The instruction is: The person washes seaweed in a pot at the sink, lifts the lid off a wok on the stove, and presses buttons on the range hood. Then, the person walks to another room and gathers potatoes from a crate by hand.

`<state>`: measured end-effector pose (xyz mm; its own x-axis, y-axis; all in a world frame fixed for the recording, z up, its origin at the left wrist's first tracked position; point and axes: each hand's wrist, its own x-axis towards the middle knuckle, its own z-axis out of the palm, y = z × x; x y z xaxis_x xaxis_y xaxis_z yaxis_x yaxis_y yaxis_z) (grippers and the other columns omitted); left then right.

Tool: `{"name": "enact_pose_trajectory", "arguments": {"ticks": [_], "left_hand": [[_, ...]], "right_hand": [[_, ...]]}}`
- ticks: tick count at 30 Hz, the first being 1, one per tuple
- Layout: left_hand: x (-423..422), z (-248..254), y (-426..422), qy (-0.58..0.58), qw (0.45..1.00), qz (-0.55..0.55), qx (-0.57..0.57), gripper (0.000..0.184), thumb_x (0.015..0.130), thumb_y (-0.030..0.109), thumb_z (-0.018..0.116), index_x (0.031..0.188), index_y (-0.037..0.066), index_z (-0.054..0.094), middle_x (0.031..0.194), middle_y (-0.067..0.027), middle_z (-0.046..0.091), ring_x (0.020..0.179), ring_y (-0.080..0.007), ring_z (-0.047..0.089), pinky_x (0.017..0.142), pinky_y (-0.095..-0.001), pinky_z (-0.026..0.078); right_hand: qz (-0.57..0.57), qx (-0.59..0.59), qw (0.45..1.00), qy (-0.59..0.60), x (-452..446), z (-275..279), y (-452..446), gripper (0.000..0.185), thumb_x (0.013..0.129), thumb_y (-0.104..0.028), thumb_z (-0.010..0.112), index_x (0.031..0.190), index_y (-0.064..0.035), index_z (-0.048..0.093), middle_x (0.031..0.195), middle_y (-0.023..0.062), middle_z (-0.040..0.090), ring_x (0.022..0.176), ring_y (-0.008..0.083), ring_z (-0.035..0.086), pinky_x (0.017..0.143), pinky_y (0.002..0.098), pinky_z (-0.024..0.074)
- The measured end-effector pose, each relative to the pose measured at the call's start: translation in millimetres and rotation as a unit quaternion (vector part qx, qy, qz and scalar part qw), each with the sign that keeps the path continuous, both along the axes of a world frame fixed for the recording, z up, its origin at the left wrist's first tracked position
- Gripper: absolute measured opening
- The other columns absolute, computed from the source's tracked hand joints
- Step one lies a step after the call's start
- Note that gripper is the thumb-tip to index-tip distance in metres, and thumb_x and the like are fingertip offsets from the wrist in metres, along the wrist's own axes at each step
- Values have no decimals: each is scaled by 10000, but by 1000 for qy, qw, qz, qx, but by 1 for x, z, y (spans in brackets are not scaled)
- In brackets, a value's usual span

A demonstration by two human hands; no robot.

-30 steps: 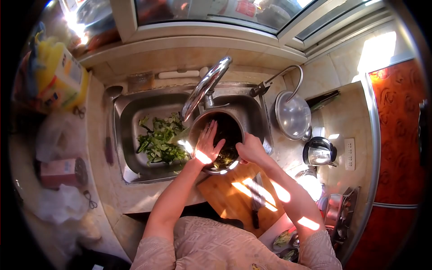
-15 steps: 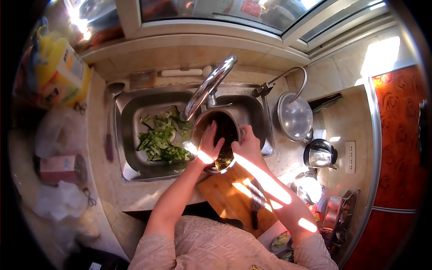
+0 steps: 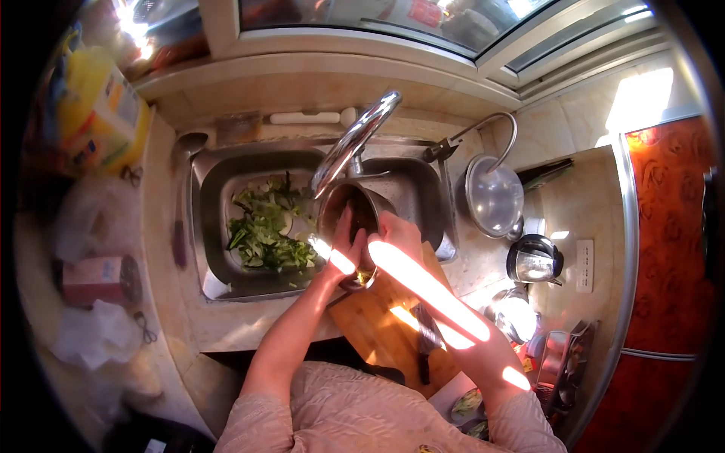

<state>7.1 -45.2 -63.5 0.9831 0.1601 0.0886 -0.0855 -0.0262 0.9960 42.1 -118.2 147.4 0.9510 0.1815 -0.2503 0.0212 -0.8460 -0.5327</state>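
A round metal bowl point(image 3: 370, 200) is tilted over the divider of the double sink, below the faucet point(image 3: 355, 143). Gripping the bowl's right rim is my right hand point(image 3: 398, 240). My left hand point(image 3: 346, 245) reaches inside with its fingers stretched out along the inner wall; its fingertips are in shadow. Something yellowish and wet shows low in the bowl, mostly covered by my hands. Chopped leafy greens point(image 3: 268, 234) lie in the left sink basin point(image 3: 215, 204), left of the bowl.
A knife point(image 3: 426, 343) lies on a wooden cutting board point(image 3: 362, 317) before the sink. To the right stand a metal basin point(image 3: 495, 196) and a kettle point(image 3: 535, 258). A ladle point(image 3: 192, 145) rests at left, near a yellow container point(image 3: 106, 113).
The bowl has tipped so that its opening looks narrower. My right hand has moved left with the rim, nearer my left hand, which has gone deeper inside.
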Motion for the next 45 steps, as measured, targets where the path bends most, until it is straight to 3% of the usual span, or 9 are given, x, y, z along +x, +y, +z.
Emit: {"name": "enact_pose_trajectory", "arguments": {"ticks": [5,8,11,17,22,26,33,38,45], "left_hand": [[1,12,-2,86,982,13,-165,611,926,163,476,1420,-62,194,1397,-238,352,1280,-313,374,1067,-360,304],[3,37,4,89,976,11,-198,608,941,154,448,1427,-61,154,1367,-216,384,1227,-273,424,1036,-336,339],[2,-27,-10,124,966,-54,-222,605,948,138,442,1432,-56,136,1375,-204,376,1235,-262,417,1034,-325,344],[1,-23,-20,253,930,-21,-264,677,942,170,495,1454,-13,91,1391,-177,360,1263,-259,387,1046,-338,342],[9,-50,-29,110,936,-43,-333,693,925,178,525,1450,-12,115,1399,-192,347,1281,-285,362,1062,-359,322],[3,28,0,0,999,32,11,636,881,215,574,1391,-33,286,1384,-219,376,1222,-351,420,1021,-398,359],[-4,168,22,149,826,-256,480,1076,550,387,799,1448,145,258,1380,-91,445,1148,-348,512,960,-438,439],[22,127,-1,95,873,-269,395,441,666,173,669,1097,95,616,1033,-134,640,984,-327,600,840,-414,491],[63,137,-23,108,955,-233,151,425,695,2,581,1119,-16,606,1022,-170,671,957,-248,639,868,-307,470]], "right_hand": [[63,-18,998,25,-3,37,23,207,759,-165,487,834,3,582,776,254,603,760,445,580,703,505,453],[29,60,997,33,-6,47,30,200,756,-163,556,761,35,521,688,237,553,628,384,550,607,385,452],[83,81,993,2,-5,47,27,202,782,-175,548,765,23,517,695,206,567,655,379,570,607,400,458],[306,-97,931,-174,0,40,21,123,751,-101,531,657,-22,523,685,129,526,647,327,577,565,409,464],[295,-71,937,-172,-5,47,19,127,743,-94,540,643,-21,515,690,135,539,641,339,567,564,401,457],[47,85,994,-44,-8,50,7,155,715,-98,562,630,-6,470,588,142,506,539,287,499,520,359,416],[-271,350,897,17,-46,-36,-95,208,674,-13,584,582,-53,402,541,-35,386,533,59,357,459,264,306],[-343,404,848,20,-76,-61,-121,197,695,12,581,612,-62,418,550,-21,414,474,72,397,414,260,320],[-398,535,744,33,-90,-77,-143,72,729,39,530,730,-27,502,602,24,502,435,110,486,360,255,408]]}}
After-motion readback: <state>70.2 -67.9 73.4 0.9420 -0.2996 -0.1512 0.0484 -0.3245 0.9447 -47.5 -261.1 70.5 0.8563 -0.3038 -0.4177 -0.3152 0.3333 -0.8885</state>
